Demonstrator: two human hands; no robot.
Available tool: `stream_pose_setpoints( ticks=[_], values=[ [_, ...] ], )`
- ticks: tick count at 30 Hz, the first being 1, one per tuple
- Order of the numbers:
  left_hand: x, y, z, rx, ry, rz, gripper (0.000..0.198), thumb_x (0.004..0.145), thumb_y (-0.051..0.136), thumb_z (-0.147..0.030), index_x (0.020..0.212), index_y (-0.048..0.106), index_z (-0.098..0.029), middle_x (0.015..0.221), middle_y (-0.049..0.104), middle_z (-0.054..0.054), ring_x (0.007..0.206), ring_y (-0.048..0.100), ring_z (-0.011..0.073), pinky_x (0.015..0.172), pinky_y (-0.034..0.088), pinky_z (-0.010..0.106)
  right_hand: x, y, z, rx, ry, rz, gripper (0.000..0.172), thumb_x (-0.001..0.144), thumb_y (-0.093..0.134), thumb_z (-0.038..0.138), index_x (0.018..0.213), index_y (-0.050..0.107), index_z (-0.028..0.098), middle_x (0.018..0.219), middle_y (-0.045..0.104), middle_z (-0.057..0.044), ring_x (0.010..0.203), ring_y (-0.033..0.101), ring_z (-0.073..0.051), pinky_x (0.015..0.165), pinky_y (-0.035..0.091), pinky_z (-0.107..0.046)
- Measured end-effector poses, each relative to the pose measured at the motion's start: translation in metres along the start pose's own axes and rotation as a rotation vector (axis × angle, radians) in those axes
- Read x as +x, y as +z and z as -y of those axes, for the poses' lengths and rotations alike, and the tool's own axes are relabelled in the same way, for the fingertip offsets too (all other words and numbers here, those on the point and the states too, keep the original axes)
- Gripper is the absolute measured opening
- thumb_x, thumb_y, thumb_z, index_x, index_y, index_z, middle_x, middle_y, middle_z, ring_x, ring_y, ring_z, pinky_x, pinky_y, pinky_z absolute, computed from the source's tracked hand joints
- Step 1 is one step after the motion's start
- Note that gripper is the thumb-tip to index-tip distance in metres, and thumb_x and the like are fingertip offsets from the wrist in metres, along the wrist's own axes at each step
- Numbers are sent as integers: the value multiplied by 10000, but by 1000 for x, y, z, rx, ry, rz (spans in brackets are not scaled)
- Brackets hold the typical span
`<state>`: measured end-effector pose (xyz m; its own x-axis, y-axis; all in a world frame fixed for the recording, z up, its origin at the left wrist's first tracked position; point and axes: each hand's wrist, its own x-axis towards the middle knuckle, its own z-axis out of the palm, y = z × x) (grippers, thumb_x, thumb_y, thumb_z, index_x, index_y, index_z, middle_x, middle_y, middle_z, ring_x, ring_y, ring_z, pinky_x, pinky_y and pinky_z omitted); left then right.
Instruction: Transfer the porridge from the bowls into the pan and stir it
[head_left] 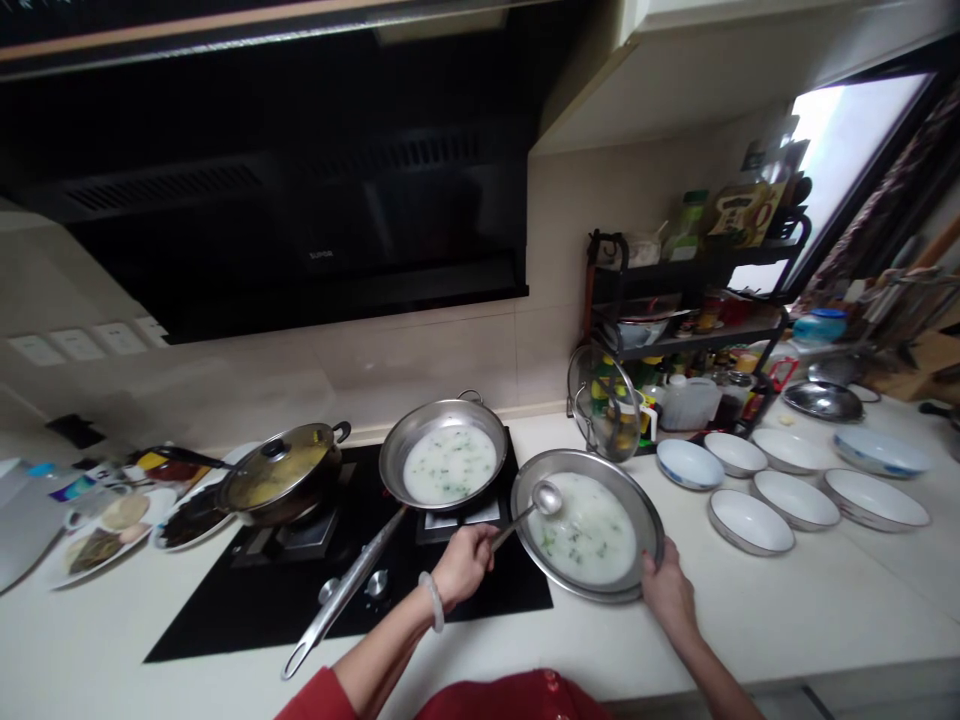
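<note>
My left hand is closed round the handle of a metal ladle, whose bowl hangs over a wide steel basin holding white soup with green bits. My right hand grips the near right rim of that basin on the counter. Left of the basin, a steel frying pan with the same white soup sits on the black stove, its long handle pointing toward me.
A lidded pot stands on the left burner, with plates of food further left. Several empty white bowls lie to the right on the counter. A glass lid leans by a black rack of bottles.
</note>
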<state>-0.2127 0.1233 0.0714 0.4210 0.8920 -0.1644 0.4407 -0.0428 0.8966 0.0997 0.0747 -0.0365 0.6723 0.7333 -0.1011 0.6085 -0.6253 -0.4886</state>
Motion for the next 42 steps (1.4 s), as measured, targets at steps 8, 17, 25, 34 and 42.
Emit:
stream_pose_setpoints(
  ticks=[8, 17, 25, 34, 42],
  values=[
    [0, -24, -13, -719, -298, 73, 326, 719, 670, -291, 977, 558, -124, 561, 464, -70, 382, 221, 1, 391, 73, 176, -2, -2, 2, 3, 5, -3, 556, 904, 267, 311, 1378, 329, 25, 1020, 670, -207, 847, 668, -302, 784, 484, -387],
    [8, -97, -1, -83, -188, -342, 236, 818, 497, -210, 1001, 613, -116, 555, 516, -50, 371, 369, 47, 399, 265, 183, 0, 0, 0, 7, 1, 4, 562, 908, 248, 334, 1379, 321, 36, 1016, 673, -205, 842, 668, -306, 777, 481, -391],
    [13, -126, 31, 703, -218, -411, 299, 804, 455, -57, 976, 686, -135, 1006, 702, 127, 1006, 632, 223, 840, 428, 256, -1, -1, 1, 14, 17, 2, 571, 906, 259, 333, 1388, 312, 31, 1028, 668, -215, 856, 668, -306, 781, 482, -388],
    [20, -119, 40, -70, -397, -426, 110, 826, 501, -161, 880, 591, -129, 488, 485, -62, 328, 347, 46, 369, 223, 182, -2, -3, 3, 6, 12, -5, 576, 905, 264, 324, 1386, 321, 13, 1054, 664, -223, 883, 668, -303, 824, 480, -400],
    [17, -119, 27, -494, -384, -319, 148, 720, 636, -228, 760, 525, -140, 456, 465, -77, 312, 226, 1, 351, 96, 156, -4, -6, 5, -14, 13, 10, 573, 901, 265, 320, 1382, 324, 15, 1019, 678, -205, 866, 669, -300, 810, 487, -398]
  ],
)
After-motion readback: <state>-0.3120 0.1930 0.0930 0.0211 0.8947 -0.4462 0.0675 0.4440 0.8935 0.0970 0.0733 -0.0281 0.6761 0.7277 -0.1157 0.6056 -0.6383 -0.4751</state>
